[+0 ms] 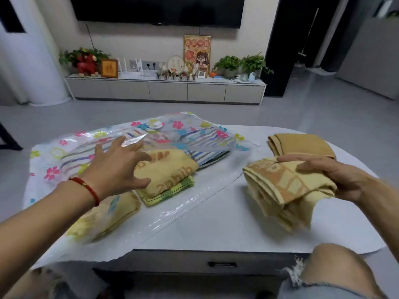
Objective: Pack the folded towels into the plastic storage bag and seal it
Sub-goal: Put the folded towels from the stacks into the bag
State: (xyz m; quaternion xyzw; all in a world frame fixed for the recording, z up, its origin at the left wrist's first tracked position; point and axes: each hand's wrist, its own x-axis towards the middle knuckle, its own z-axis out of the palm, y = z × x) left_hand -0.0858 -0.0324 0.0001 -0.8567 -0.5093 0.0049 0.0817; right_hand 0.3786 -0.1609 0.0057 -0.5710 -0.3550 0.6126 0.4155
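Note:
A clear plastic storage bag [64, 152] printed with flowers lies across the left of the white table [226, 216]. Inside it sit a striped towel [200, 137], a yellow towel with orange letters [170, 173] on a green-edged one [172, 192], and another yellow towel [103, 214] near the front. My left hand [116, 167] hovers with fingers spread at the bag's open flap, fingertips at the plastic. My right hand [336, 178] grips a folded yellow-and-orange towel [287, 190] above the table's right side. A folded tan towel [302, 144] lies behind it.
The bag's transparent mouth [190, 203] spreads over the table's middle toward the front edge. A drawer handle [222, 264] shows below the tabletop. My knees are at the bottom corners. A TV cabinet [166, 89] with plants stands across the grey floor.

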